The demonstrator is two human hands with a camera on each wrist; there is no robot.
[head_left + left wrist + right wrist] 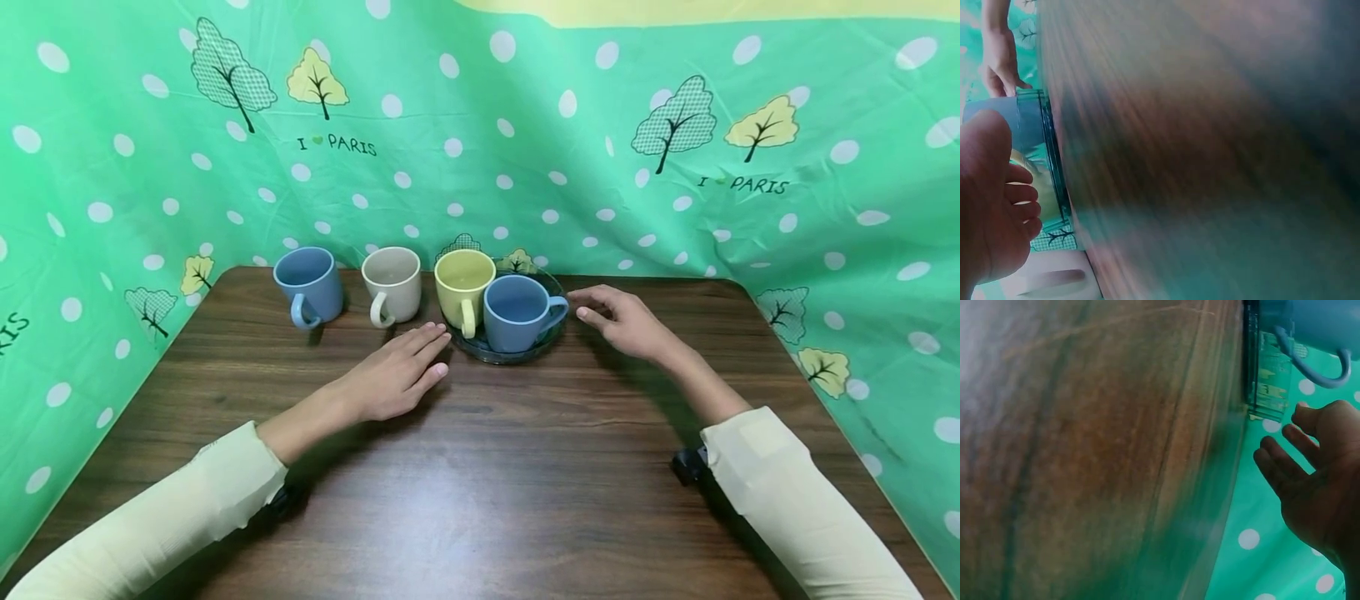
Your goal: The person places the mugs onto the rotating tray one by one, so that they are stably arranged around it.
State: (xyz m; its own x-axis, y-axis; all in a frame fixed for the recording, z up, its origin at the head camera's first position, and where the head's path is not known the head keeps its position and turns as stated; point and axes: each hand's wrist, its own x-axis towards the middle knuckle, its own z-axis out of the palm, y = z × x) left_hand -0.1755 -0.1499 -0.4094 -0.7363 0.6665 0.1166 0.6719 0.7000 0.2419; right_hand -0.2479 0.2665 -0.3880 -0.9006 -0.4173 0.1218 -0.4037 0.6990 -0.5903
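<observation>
Holds left hand [393,375] with fingers straight and right hand [626,321] with fingers loosely bent, just beside glass dish [510,359]. Has between them yellow mug [453,287] and blue mug [512,329] standing in dish, and pale gray mug [401,292] beyond left hand.

left fingers [1022,193] near a clear dish [1054,156] holding a blue mug [1009,107]
</observation>
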